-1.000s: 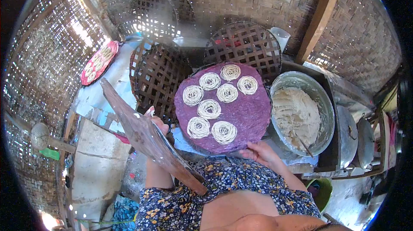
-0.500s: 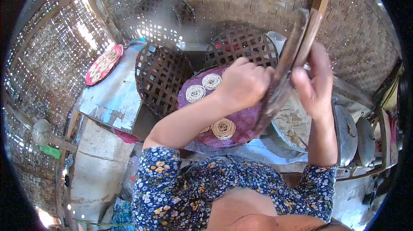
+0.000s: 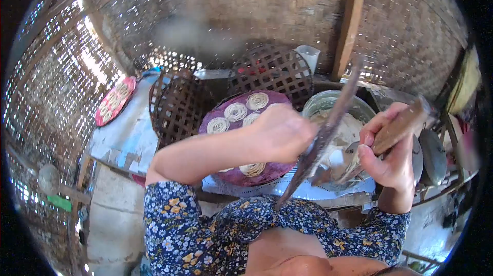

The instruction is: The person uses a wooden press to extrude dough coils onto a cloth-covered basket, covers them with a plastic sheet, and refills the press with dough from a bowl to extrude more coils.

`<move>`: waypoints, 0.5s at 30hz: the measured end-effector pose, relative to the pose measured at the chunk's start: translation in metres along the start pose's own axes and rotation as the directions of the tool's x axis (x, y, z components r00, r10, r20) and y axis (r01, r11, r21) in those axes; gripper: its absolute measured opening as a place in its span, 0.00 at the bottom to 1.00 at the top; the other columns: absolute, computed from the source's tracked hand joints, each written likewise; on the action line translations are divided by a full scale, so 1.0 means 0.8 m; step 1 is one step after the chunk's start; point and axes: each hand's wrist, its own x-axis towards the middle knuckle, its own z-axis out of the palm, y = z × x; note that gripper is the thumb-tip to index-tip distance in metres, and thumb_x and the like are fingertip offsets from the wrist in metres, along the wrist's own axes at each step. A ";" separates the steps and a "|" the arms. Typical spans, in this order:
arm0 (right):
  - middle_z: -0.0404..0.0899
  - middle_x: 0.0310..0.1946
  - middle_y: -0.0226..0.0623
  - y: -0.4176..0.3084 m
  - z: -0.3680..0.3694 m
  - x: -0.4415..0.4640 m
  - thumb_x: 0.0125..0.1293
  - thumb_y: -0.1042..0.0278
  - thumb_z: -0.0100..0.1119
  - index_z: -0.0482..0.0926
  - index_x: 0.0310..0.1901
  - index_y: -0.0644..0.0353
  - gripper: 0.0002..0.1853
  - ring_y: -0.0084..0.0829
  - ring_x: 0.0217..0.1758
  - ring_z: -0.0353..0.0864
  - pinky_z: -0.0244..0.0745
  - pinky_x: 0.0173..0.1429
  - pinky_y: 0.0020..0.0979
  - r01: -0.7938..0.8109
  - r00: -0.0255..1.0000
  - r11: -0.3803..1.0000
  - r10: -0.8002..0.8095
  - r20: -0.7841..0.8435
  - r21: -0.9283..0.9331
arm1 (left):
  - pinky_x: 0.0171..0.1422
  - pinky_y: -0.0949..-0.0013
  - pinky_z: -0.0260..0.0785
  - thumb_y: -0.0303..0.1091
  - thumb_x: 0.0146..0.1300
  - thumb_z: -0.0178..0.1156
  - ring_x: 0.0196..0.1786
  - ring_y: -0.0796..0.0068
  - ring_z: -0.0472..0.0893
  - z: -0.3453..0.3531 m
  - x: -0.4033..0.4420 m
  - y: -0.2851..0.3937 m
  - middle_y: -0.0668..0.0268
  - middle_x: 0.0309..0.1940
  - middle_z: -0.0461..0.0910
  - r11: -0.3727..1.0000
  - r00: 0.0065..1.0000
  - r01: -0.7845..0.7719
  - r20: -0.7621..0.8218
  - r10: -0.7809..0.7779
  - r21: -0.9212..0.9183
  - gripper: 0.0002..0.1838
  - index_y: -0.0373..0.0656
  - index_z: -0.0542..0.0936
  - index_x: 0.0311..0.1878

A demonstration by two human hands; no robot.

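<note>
My left hand [image 3: 285, 132] is closed in a fist on a long, dark wooden press handle [image 3: 334, 114], held slanting upright. In my right hand [image 3: 387, 160] is a second, lighter wooden press handle [image 3: 398, 131], tilted up to the right. The two handles are spread apart; whether they are joined at the lower end I cannot tell. Below and behind them stands a metal basin [image 3: 371, 111] of pale dough [image 3: 352, 129]. To the left, partly under my left forearm, a round purple tray [image 3: 277, 170] carries several coils of pale strands [image 3: 235, 112].
Two dark woven baskets [image 3: 179, 106] [image 3: 272, 70] lean behind the tray. A white jug [image 3: 308, 56] stands at the back. On the blue-white table [image 3: 123, 132] at left is a pink tray [image 3: 117, 100] of coils. Dark lids [image 3: 432, 157] stand at right.
The two handles, close together before, have swung apart. My right hand has moved down and right with the lighter one; my left hand has lowered slightly. The view has shifted.
</note>
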 end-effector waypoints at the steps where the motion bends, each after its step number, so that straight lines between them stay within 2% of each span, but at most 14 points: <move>1: 0.68 0.23 0.30 0.011 -0.009 -0.008 0.44 0.80 0.56 0.57 0.50 0.63 0.28 0.18 0.26 0.68 0.65 0.30 0.21 -0.073 0.996 0.997 0.073 -0.055 0.010 | 0.28 0.57 0.71 0.30 0.36 0.59 0.25 0.55 0.79 0.010 -0.004 -0.007 0.56 0.19 0.77 1.000 1.000 0.018 0.015 -0.018 0.020 0.08 0.42 0.75 0.25; 2: 0.68 0.23 0.30 0.016 -0.026 -0.014 0.44 0.80 0.55 0.58 0.50 0.63 0.28 0.18 0.26 0.68 0.65 0.30 0.21 -0.144 0.985 0.990 0.142 -0.100 -0.011 | 0.28 0.57 0.71 0.29 0.36 0.59 0.25 0.55 0.78 0.021 -0.007 -0.015 0.56 0.19 0.77 0.998 0.999 0.038 0.026 -0.039 0.041 0.08 0.43 0.76 0.26; 4: 0.68 0.23 0.30 0.026 -0.058 -0.024 0.46 0.79 0.54 0.58 0.51 0.62 0.28 0.18 0.25 0.68 0.65 0.30 0.21 -0.271 0.945 0.962 0.260 -0.196 -0.029 | 0.31 0.56 0.71 0.30 0.38 0.59 0.26 0.54 0.78 0.042 -0.014 -0.036 0.54 0.20 0.77 0.979 0.978 0.195 -0.091 -0.190 0.054 0.08 0.42 0.76 0.27; 5: 0.68 0.24 0.29 0.034 -0.062 -0.029 0.47 0.78 0.53 0.58 0.51 0.61 0.26 0.18 0.24 0.67 0.65 0.30 0.20 -0.263 0.927 0.960 0.280 -0.250 0.098 | 0.32 0.56 0.71 0.31 0.38 0.60 0.27 0.53 0.78 0.052 -0.011 -0.041 0.54 0.20 0.77 0.980 0.977 0.199 -0.078 -0.199 -0.006 0.08 0.42 0.76 0.27; 8: 0.69 0.24 0.28 0.053 -0.064 -0.036 0.47 0.79 0.53 0.59 0.51 0.61 0.26 0.18 0.24 0.67 0.65 0.29 0.20 -0.215 0.918 0.966 0.250 -0.307 0.144 | 0.34 0.55 0.71 0.33 0.39 0.61 0.28 0.51 0.78 0.083 0.002 -0.046 0.53 0.21 0.77 0.962 0.978 0.190 -0.045 -0.202 -0.197 0.09 0.42 0.77 0.26; 11: 0.69 0.24 0.27 0.059 -0.061 -0.038 0.48 0.80 0.53 0.59 0.51 0.60 0.26 0.18 0.24 0.67 0.64 0.29 0.21 -0.210 0.928 0.971 0.236 -0.289 0.116 | 0.35 0.55 0.71 0.35 0.39 0.62 0.29 0.51 0.78 0.108 0.021 -0.046 0.53 0.22 0.77 0.940 0.987 0.123 -0.058 -0.149 -0.319 0.09 0.42 0.78 0.26; 15: 0.71 0.23 0.30 0.058 -0.046 -0.033 0.50 0.77 0.56 0.60 0.49 0.60 0.23 0.20 0.24 0.71 0.68 0.30 0.25 -0.289 0.934 0.957 0.281 -0.220 -0.005 | 0.36 0.57 0.71 0.33 0.38 0.62 0.28 0.53 0.78 0.096 0.039 -0.026 0.55 0.22 0.78 0.968 0.992 0.124 0.004 -0.127 -0.218 0.09 0.43 0.77 0.25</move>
